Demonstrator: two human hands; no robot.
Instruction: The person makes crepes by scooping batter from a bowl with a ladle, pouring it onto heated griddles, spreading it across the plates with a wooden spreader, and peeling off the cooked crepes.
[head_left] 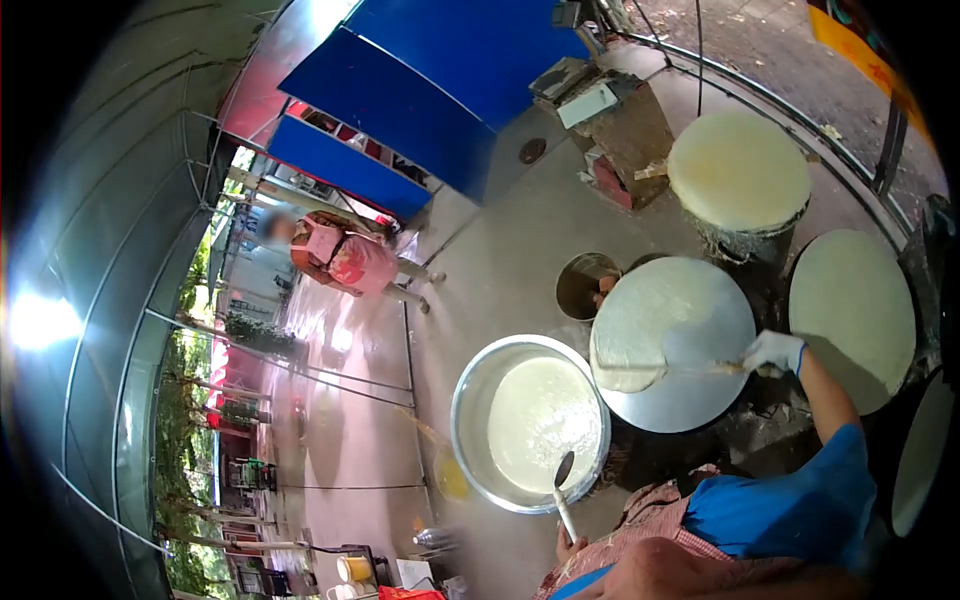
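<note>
My right hand [775, 352], in a white glove, grips the thin handle of a spreader [705, 369]. The spreader reaches across a round griddle [700, 400], its far end at the edge of pale batter [630, 310] that covers part of the plate. Near the bottom, my left hand [570, 548] is closed on the light handle of a ladle [565, 510], partly hidden by my clothing. The ladle's dark bowl is over the near edge of a large metal basin [462, 440] of creamy batter [540, 420].
Pale round sheets lie on two more round plates, one at the upper right [740, 170] and one at the right [850, 320]. A bucket [580, 288] stands beside the griddle. Beyond the basin a person [350, 262] bends forward. Blue panels [400, 100] stand behind.
</note>
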